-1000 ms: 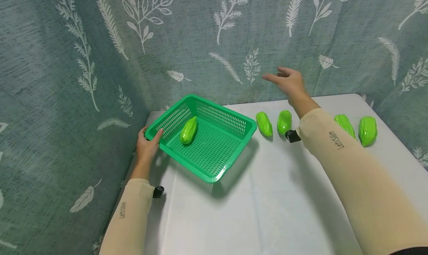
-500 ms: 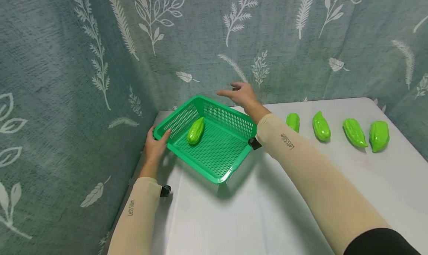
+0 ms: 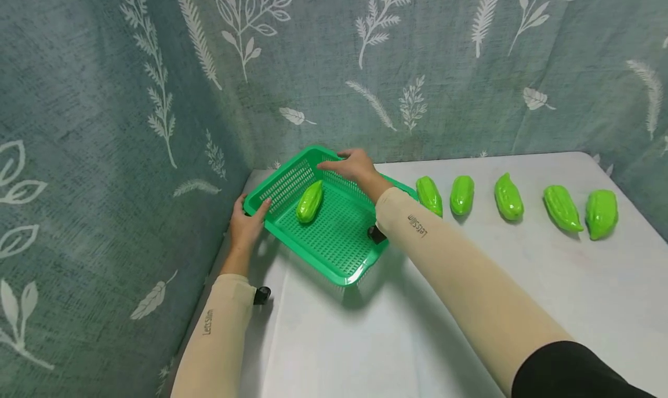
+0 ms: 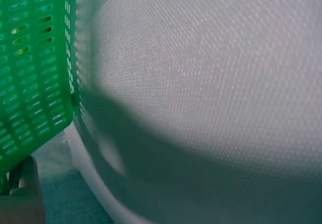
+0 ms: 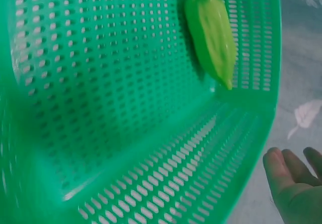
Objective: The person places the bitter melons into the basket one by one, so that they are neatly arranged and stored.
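Observation:
My left hand (image 3: 246, 227) grips the left corner of a green perforated plastic basket (image 3: 308, 253), thumb over the rim and fingers beneath it. The basket is tilted, its near end apart from the table. Inside lies one shiny, bright green ribbed vegetable (image 3: 309, 202), shown against the side wall in the right wrist view. My right hand (image 3: 356, 167) is at the basket's back rim with nothing in it. In the right wrist view that hand (image 5: 297, 183) appears just outside the rim, thumb and fingers apart. Whether it touches the rim I cannot tell.
Several similar green vegetables lie in a row right of the basket, among them one beside my right forearm (image 3: 430, 196) and one at the far right (image 3: 601, 214). All rest on a white-covered table (image 3: 522, 282). Leaf-patterned cloth (image 3: 443, 96) hangs behind and at the left.
My right hand has moved left and down, from above the row of vegetables to the basket's back rim. The left hand keeps its grip on the basket. The view has shifted slightly.

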`<state>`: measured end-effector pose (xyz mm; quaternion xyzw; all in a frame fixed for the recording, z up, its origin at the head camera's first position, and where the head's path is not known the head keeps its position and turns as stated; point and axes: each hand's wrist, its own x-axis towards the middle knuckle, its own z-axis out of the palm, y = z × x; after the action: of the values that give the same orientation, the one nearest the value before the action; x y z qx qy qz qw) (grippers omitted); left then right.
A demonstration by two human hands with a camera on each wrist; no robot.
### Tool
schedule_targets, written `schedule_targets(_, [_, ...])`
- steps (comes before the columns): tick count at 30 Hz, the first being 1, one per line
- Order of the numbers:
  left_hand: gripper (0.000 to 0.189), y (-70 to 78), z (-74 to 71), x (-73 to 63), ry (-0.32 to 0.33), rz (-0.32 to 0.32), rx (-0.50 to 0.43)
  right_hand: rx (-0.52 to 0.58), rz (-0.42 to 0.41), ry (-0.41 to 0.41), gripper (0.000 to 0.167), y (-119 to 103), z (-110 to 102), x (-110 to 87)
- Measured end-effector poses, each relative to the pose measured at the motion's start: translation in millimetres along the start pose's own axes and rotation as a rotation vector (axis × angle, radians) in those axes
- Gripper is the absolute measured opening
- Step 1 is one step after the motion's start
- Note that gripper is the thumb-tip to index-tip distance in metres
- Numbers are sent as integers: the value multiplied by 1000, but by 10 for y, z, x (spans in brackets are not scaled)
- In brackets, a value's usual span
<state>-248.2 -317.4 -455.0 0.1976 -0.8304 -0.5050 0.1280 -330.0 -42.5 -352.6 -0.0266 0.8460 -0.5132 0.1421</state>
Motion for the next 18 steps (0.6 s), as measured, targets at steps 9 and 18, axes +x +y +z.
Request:
schedule_targets(9, [91, 49, 12, -33, -14, 2, 10, -72, 59, -48, 78, -2, 173, 31])
schedule_targets(18, [89, 63, 30, -103, -37, 60, 55, -90, 94, -85, 77, 84, 279, 21])
